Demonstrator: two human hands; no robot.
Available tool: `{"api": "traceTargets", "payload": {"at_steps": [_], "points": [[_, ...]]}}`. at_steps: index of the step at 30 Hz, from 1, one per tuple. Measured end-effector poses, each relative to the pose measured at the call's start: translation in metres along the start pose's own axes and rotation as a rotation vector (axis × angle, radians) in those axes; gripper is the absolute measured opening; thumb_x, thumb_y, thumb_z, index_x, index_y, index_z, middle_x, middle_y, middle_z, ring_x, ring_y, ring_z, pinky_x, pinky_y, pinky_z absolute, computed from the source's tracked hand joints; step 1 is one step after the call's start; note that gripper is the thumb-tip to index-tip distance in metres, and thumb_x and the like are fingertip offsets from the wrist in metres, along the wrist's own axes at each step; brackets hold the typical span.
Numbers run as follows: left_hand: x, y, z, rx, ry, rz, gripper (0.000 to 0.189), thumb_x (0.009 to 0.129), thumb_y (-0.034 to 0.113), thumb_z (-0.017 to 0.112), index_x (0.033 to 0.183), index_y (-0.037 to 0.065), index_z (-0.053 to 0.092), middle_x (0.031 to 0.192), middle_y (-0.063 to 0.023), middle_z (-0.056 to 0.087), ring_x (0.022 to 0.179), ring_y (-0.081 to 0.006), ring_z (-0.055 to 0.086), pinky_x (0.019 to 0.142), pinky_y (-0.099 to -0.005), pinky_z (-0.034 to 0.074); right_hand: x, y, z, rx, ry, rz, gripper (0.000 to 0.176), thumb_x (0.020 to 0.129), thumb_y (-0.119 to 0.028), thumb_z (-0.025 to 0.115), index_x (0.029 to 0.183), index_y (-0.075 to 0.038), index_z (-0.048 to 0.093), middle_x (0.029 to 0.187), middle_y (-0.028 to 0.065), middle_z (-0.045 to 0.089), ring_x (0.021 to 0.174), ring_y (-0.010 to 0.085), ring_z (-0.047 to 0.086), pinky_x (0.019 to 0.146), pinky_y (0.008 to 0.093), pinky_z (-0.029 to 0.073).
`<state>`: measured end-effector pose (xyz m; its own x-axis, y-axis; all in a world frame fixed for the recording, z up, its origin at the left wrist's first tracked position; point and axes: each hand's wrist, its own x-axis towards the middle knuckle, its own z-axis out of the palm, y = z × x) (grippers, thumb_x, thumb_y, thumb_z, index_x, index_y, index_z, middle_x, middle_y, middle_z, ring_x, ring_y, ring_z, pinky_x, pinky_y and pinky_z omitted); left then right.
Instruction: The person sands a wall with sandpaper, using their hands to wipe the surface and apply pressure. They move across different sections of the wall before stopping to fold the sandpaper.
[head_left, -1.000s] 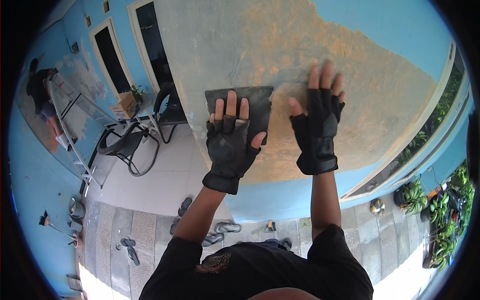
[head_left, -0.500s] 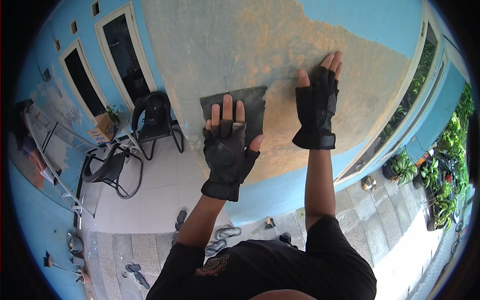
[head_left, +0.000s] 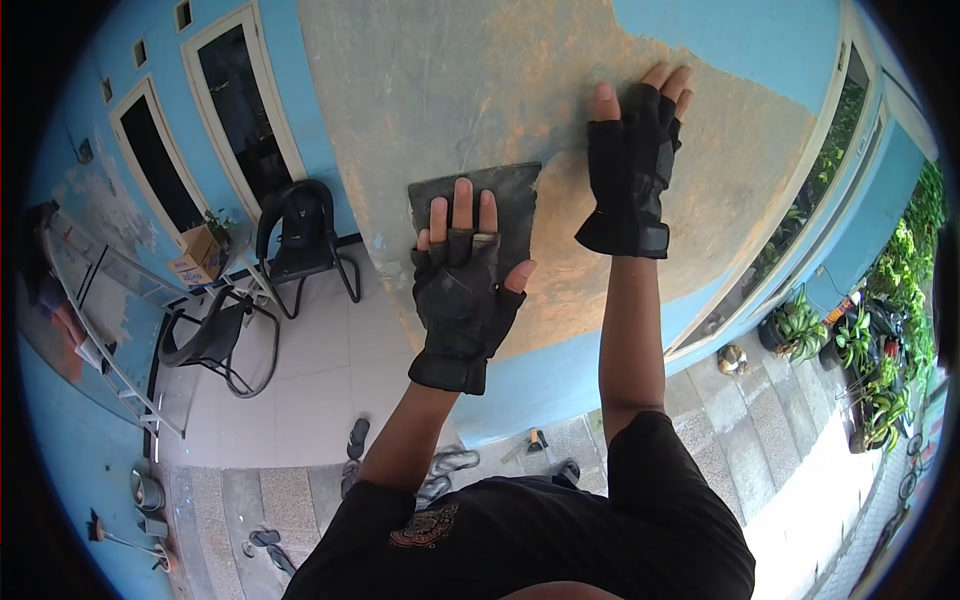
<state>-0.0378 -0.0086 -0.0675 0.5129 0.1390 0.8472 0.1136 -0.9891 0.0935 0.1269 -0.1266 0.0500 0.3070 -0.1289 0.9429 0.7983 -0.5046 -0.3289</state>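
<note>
My left hand (head_left: 458, 285), in a black fingerless glove, presses a dark sheet of sandpaper (head_left: 515, 210) flat against the wall (head_left: 420, 90). Its fingers stretch upward over the sheet, and the thumb reaches toward the sheet's right edge. The palm hides the sheet's lower part. Farther right and higher, my right hand (head_left: 635, 160) wears a matching glove and rests against the wall with its fingers extended and thumb apart, holding nothing. Around both hands the wall is worn grey and orange, bordered by light blue paint.
Two black chairs (head_left: 305, 235) stand at left beside a small table with a cardboard box (head_left: 198, 257). A metal ladder (head_left: 110, 350) leans farther left. Sandals (head_left: 455, 461) and a scraper-like tool (head_left: 537, 440) lie on the paving. Potted plants (head_left: 797, 326) line the right.
My right hand has moved up the wall. The left hand and the sandpaper have shifted slightly up and to the right. The camera view has turned a little.
</note>
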Motion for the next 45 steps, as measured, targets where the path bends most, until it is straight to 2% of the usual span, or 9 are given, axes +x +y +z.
{"api": "traceTargets", "payload": {"at_steps": [5, 11, 16, 19, 25, 31, 38, 42, 45], "points": [[-0.002, 0.0, 0.001, -0.005, -0.009, -0.013, 0.08, 0.102, 0.063, 0.041, 0.16, 0.009, 0.037, 0.17, -0.0152, 0.024, 0.157, -0.0367, 0.019, 0.123, -0.054, 0.018, -0.042, -0.035, -0.005, -0.045, -0.141, -0.245, 0.091, 0.096, -0.055, 0.061, 0.162, -0.003, 0.026, 0.169, 0.0261, 0.018, 0.155, 0.0459, 0.02, 0.123, 0.0613, 0.017], [-0.001, 0.0, -0.001, -0.032, -0.004, -0.011, 0.079, 0.103, 0.064, 0.04, 0.16, 0.009, 0.037, 0.17, -0.0159, 0.025, 0.157, -0.0371, 0.019, 0.123, -0.0541, 0.019, -0.011, 0.02, -0.008, 0.086, -0.015, 0.023, 0.086, 0.101, -0.054, 0.055, 0.16, 0.002, 0.027, 0.169, 0.0243, 0.02, 0.155, 0.0437, 0.021, 0.123, 0.0587, 0.019], [0.001, 0.002, 0.004, -0.013, 0.013, -0.031, 0.08, 0.103, 0.065, 0.038, 0.161, 0.01, 0.036, 0.17, -0.014, 0.025, 0.157, -0.0366, 0.019, 0.123, -0.0543, 0.019, -0.011, -0.04, 0.002, 0.001, -0.063, -0.292, 0.087, 0.098, -0.061, 0.056, 0.158, -0.002, 0.033, 0.168, 0.0205, 0.026, 0.155, 0.0446, 0.022, 0.123, 0.059, 0.019], [-0.001, -0.001, 0.004, 0.005, 0.015, -0.025, 0.081, 0.102, 0.066, 0.038, 0.161, 0.01, 0.036, 0.171, -0.0135, 0.024, 0.158, -0.0363, 0.017, 0.123, -0.0542, 0.018, -0.041, -0.027, -0.01, -0.004, -0.181, -0.302, 0.086, 0.097, -0.06, 0.057, 0.159, -0.004, 0.035, 0.168, 0.0178, 0.027, 0.155, 0.0437, 0.023, 0.123, 0.0595, 0.019], [0.0, 0.0, 0.002, -0.031, -0.003, -0.012, 0.082, 0.102, 0.066, 0.039, 0.161, 0.009, 0.036, 0.171, -0.0152, 0.023, 0.158, -0.0365, 0.016, 0.123, -0.054, 0.017, -0.044, 0.033, -0.016, 0.121, -0.02, -0.031, 0.076, 0.104, -0.051, 0.051, 0.161, -0.005, 0.031, 0.169, 0.0216, 0.023, 0.156, 0.044, 0.02, 0.122, 0.0602, 0.018], [0.0, -0.001, 0.005, -0.017, 0.072, -0.01, 0.078, 0.101, 0.064, 0.043, 0.159, 0.011, 0.04, 0.17, -0.0109, 0.028, 0.157, -0.0329, 0.022, 0.124, -0.0489, 0.018, -0.138, 0.012, -0.022, -0.047, -0.364, -0.199, 0.078, 0.097, -0.061, 0.054, 0.158, -0.014, 0.041, 0.168, 0.0234, 0.023, 0.154, 0.0474, 0.022, 0.12, 0.0661, 0.02], [0.0, 0.002, 0.004, 0.007, 0.042, -0.019, 0.078, 0.101, 0.062, 0.044, 0.16, 0.011, 0.038, 0.17, -0.0121, 0.026, 0.157, -0.0333, 0.02, 0.125, -0.0487, 0.015, -0.077, 0.042, -0.028, 0.156, -0.084, 0.047, 0.077, 0.105, -0.061, 0.038, 0.161, -0.009, 0.033, 0.17, 0.0228, 0.018, 0.156, 0.0461, 0.016, 0.123, 0.0616, 0.014], [0.001, 0.001, 0.003, 0.004, 0.04, -0.021, 0.077, 0.101, 0.062, 0.044, 0.16, 0.011, 0.039, 0.17, -0.0116, 0.026, 0.158, -0.0327, 0.02, 0.124, -0.0485, 0.016, -0.104, 0.019, -0.025, 0.006, -0.264, -0.202, 0.079, 0.102, -0.059, 0.046, 0.161, -0.009, 0.034, 0.169, 0.0238, 0.021, 0.156, 0.0468, 0.018, 0.123, 0.0623, 0.016], [0.0, -0.002, 0.003, -0.018, 0.004, -0.006, 0.082, 0.102, 0.065, 0.042, 0.161, 0.009, 0.035, 0.171, -0.0146, 0.021, 0.158, -0.0372, 0.016, 0.124, -0.0539, 0.016, -0.143, 0.039, -0.034, -0.089, -0.356, -0.118, 0.083, 0.102, -0.059, 0.046, 0.162, -0.005, 0.027, 0.168, 0.0249, 0.022, 0.156, 0.0453, 0.019, 0.123, 0.0611, 0.016]]}}
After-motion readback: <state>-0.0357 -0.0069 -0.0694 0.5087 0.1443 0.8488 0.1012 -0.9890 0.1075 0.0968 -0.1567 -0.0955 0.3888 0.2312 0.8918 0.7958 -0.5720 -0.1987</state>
